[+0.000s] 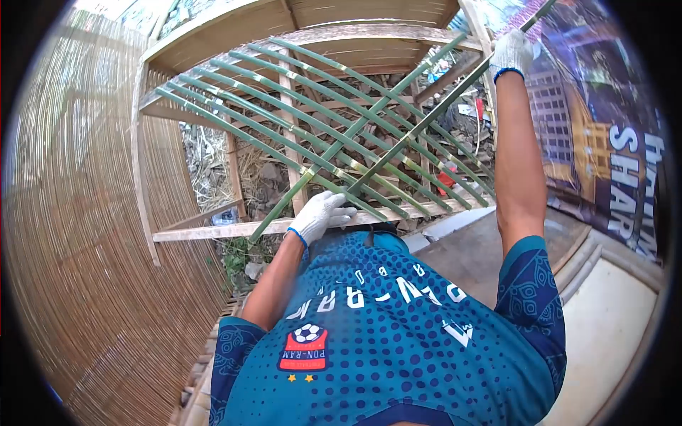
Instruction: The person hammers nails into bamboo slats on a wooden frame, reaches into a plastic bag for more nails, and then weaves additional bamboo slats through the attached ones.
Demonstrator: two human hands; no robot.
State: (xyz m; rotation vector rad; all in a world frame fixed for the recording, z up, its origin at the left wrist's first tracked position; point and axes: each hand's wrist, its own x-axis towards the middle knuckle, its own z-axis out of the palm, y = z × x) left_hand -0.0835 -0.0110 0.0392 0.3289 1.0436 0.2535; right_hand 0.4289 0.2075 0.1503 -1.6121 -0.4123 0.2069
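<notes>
My right hand, in a white glove with a blue cuff, is closed round the upper part of a long dark green bamboo strip. The strip slants down to the left across a lattice of green bamboo strips. At its lower end is my gloved left hand, fingers bent to the right and pinching near the strip's tip; the fingertips are partly hidden. Another crossing strip runs roughly parallel, woven through the lattice. A wooden frame surrounds the lattice, its near bar just beside my left hand.
A woven reed wall stands on the left. On the right hangs a printed banner, with a pale panel in a bamboo border below it. Rubble and dry straw show through the lattice. A wooden panel rises at the far side.
</notes>
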